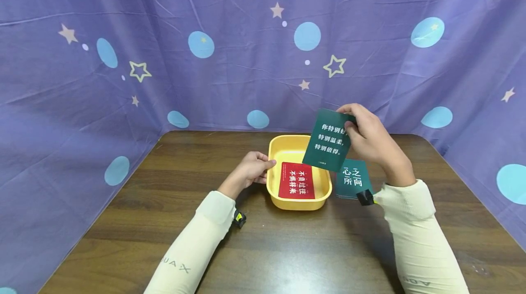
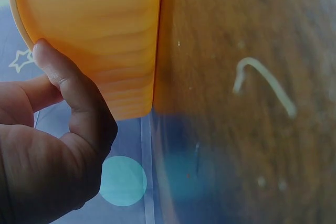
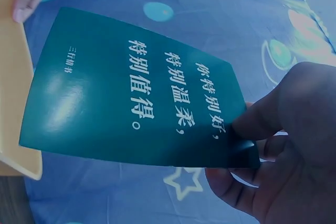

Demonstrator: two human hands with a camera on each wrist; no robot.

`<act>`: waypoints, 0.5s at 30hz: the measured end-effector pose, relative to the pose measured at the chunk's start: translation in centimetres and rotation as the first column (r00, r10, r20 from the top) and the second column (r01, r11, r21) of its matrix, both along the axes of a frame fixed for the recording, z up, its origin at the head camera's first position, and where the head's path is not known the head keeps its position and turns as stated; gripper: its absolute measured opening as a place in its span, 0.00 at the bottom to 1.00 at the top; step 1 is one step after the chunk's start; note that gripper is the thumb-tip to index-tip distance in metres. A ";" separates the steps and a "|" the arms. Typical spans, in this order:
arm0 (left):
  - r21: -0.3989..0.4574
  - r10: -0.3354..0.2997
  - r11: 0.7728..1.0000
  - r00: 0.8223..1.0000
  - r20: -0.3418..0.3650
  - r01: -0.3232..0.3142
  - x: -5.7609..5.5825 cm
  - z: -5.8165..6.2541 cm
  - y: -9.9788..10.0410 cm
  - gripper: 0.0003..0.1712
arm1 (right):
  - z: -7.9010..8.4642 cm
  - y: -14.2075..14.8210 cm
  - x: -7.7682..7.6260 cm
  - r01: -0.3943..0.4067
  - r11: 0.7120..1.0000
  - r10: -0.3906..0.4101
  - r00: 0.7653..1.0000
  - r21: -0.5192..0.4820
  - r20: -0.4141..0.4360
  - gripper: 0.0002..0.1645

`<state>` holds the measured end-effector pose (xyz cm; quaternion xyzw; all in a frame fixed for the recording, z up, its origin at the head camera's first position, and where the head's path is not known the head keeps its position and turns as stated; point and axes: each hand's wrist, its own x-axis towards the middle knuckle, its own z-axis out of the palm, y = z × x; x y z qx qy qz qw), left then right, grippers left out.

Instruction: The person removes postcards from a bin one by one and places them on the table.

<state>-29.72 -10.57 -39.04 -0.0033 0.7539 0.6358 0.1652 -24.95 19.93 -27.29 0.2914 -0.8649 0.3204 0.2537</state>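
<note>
My right hand (image 1: pixel 371 141) pinches a dark green card (image 1: pixel 326 141) with white Chinese characters by its upper right corner. In the head view the card is tilted and overlaps the right rim of a yellow plastic basin (image 1: pixel 281 201). The right wrist view shows my thumb on the printed face of the card (image 3: pixel 105 87), with fingers behind it. My left hand (image 1: pixel 253 169) grips the basin's left side, thumb at the rim (image 2: pixel 21 24). A red card (image 1: pixel 296 181) with white characters lies inside the basin. Several green cards (image 1: pixel 354 179) lie stacked just right of it.
The basin and the stack stand on a brown wooden table (image 1: pixel 197 161). Behind it hangs a purple curtain (image 1: pixel 246 88) with stars and blue dots. My right forearm reaches past the stack's right edge, its black wrist strap (image 1: pixel 365 197) overlapping the stack's corner.
</note>
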 end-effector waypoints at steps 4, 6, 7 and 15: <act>0.000 -0.002 1.000 1.000 0.004 0.002 -0.1 0.0 0.0 0.16 | 0.3 1.1 0.2 0.038 0.999 -0.038 0.999 0.003 0.020 0.17; -0.003 -0.003 1.000 1.000 0.005 0.003 0.0 0.1 -0.1 0.17 | 0.4 1.5 0.3 0.057 0.998 -0.057 0.998 0.002 0.039 0.17; -0.006 -0.003 1.000 1.000 0.004 0.003 0.0 0.1 -0.1 0.17 | 0.4 1.7 0.3 0.064 0.998 -0.064 0.997 -0.001 0.051 0.17; -0.007 0.001 1.000 1.000 0.011 -0.001 0.2 0.4 -0.1 0.16 | -0.1 3.0 -0.4 0.120 0.993 -0.119 0.986 -0.004 0.119 0.16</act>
